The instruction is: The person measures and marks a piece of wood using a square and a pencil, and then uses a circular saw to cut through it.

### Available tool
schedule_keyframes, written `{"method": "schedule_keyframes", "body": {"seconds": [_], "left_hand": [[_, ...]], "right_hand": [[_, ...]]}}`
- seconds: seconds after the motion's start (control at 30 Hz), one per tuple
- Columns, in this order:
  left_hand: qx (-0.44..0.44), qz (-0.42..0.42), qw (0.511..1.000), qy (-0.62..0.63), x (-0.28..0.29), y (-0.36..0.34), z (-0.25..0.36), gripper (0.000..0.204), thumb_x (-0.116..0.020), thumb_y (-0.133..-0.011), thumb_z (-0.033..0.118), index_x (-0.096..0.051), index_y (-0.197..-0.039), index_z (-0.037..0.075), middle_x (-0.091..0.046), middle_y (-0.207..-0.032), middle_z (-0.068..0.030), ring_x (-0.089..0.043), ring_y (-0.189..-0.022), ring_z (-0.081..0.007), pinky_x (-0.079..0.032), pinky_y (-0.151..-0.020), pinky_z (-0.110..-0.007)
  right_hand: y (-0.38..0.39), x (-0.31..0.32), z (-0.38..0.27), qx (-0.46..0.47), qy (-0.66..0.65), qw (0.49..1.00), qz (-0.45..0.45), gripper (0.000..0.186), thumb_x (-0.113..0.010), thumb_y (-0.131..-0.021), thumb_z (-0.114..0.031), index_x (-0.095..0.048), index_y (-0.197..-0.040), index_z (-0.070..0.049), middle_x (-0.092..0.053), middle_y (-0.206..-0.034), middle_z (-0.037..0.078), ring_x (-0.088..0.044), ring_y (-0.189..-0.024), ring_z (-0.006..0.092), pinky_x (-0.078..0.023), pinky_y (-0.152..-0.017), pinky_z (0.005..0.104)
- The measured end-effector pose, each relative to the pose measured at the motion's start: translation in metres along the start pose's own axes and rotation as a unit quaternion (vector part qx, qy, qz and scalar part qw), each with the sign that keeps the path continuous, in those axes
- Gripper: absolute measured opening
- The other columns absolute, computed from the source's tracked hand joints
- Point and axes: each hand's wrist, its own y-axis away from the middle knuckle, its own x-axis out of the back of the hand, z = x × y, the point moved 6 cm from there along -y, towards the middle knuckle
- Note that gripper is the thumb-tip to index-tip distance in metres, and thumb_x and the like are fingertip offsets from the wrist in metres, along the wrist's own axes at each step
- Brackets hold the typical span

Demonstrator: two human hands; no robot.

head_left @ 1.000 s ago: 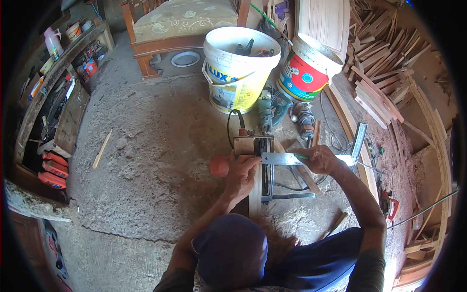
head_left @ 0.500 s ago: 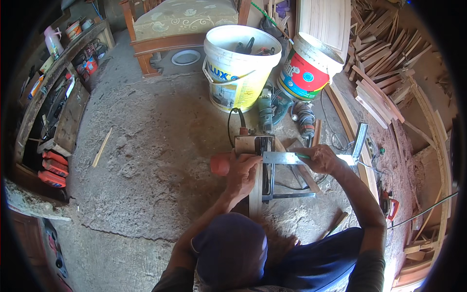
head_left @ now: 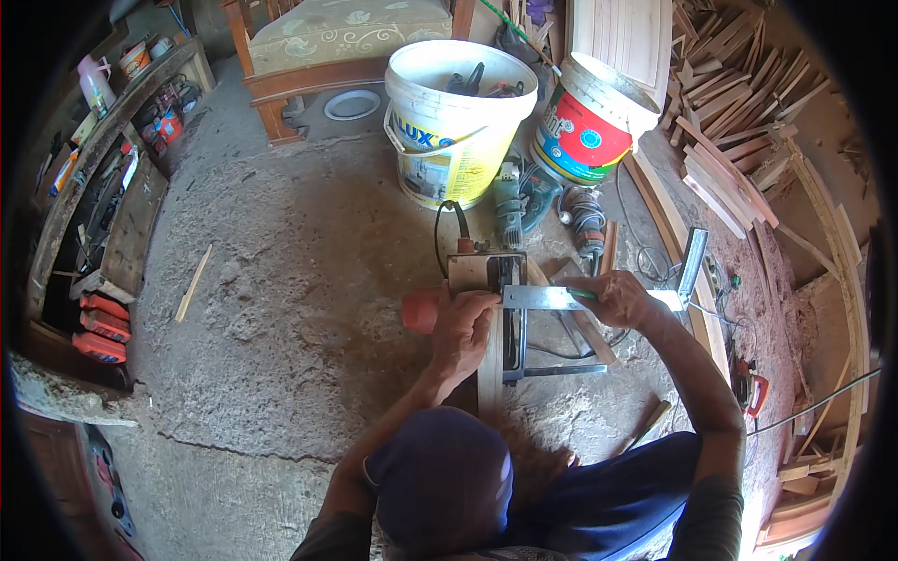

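Observation:
What looks like an upturned circular saw (head_left: 511, 351) lies on the floor, with a red motor housing (head_left: 421, 311) on its left and a flat base. A pale wooden strip (head_left: 489, 388) runs along the base toward me. My left hand (head_left: 458, 329) is curled over the saw's left side, its fingertips at the end of a metal try square (head_left: 543, 298). The square's blade lies across the saw toward the right, its stock (head_left: 693, 262) standing at the far end. My right hand (head_left: 619, 301) grips that blade, along with a thin green stick, possibly a pencil (head_left: 582, 294).
Behind the saw stand a white and yellow bucket (head_left: 449, 140) with tools and a red-labelled bucket (head_left: 585, 136). An angle grinder (head_left: 510, 210) and a corded power tool (head_left: 586, 224) lie before them. Wood offcuts (head_left: 739, 84) pile up right; a low shelf (head_left: 112, 243) stands left.
The view has shifted slightly. Both hands keep nearly the same places at the saw and the try square.

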Motion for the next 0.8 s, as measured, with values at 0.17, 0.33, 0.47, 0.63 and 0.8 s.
{"method": "schedule_keyframes", "body": {"seconds": [0.17, 0.33, 0.47, 0.63, 0.8], "left_hand": [[0.000, 0.006, 1.000, 0.003, -0.0002, -0.0009, 0.0002, 0.020, -0.065, -0.089, 0.001, -0.071, -0.104, 0.013, -0.069, -0.101, -0.0041, -0.061, -0.101, -0.0269, -0.036, -0.107, -0.045], [0.003, 0.008, 1.000, 0.003, -0.0023, 0.0003, -0.0040, 0.022, -0.065, -0.089, 0.000, -0.072, -0.104, 0.014, -0.069, -0.101, -0.0042, -0.057, -0.104, -0.0286, -0.040, -0.099, -0.041], [-0.011, -0.005, 1.000, -0.004, -0.0028, 0.0003, -0.0024, 0.022, -0.063, -0.091, 0.000, -0.072, -0.108, 0.012, -0.066, -0.104, -0.0061, -0.055, -0.105, -0.0270, -0.045, -0.092, -0.037], [0.003, -0.009, 1.000, 0.001, -0.0026, 0.0009, -0.0026, 0.022, -0.063, -0.091, 0.000, -0.071, -0.108, 0.011, -0.065, -0.104, -0.0061, -0.055, -0.105, -0.0266, -0.045, -0.092, -0.037], [0.004, 0.004, 1.000, -0.003, 0.0002, -0.0017, 0.0007, 0.021, -0.065, -0.089, 0.001, -0.073, -0.104, 0.014, -0.069, -0.101, -0.0047, -0.061, -0.098, -0.0253, -0.039, -0.101, -0.041]], "right_hand": [[-0.0006, 0.0007, -0.0003, -0.014, 0.007, 1.000, -0.024, 0.034, -0.057, -0.097, -0.036, -0.062, -0.131, -0.032, -0.073, -0.093, 0.012, -0.070, -0.076, 0.0336, -0.057, -0.068, 0.0416], [-0.0009, 0.0012, -0.0009, -0.005, 0.009, 1.000, -0.012, 0.034, -0.057, -0.097, -0.036, -0.062, -0.131, -0.032, -0.073, -0.093, 0.012, -0.070, -0.076, 0.0334, -0.057, -0.069, 0.0422], [-0.0016, 0.0001, 0.0006, -0.018, 0.017, 0.999, -0.028, 0.034, -0.057, -0.097, -0.036, -0.062, -0.131, -0.032, -0.073, -0.094, 0.012, -0.071, -0.077, 0.0333, -0.057, -0.069, 0.0420], [-0.0010, 0.0038, -0.0019, -0.002, 0.004, 1.000, -0.013, 0.034, -0.056, -0.097, -0.036, -0.062, -0.131, -0.031, -0.073, -0.095, 0.012, -0.071, -0.078, 0.0333, -0.057, -0.070, 0.0419], [-0.0022, 0.0030, -0.0015, -0.008, 0.013, 1.000, -0.025, 0.035, -0.056, -0.097, -0.036, -0.061, -0.132, -0.031, -0.073, -0.097, 0.011, -0.071, -0.079, 0.0332, -0.057, -0.070, 0.0419]]}}
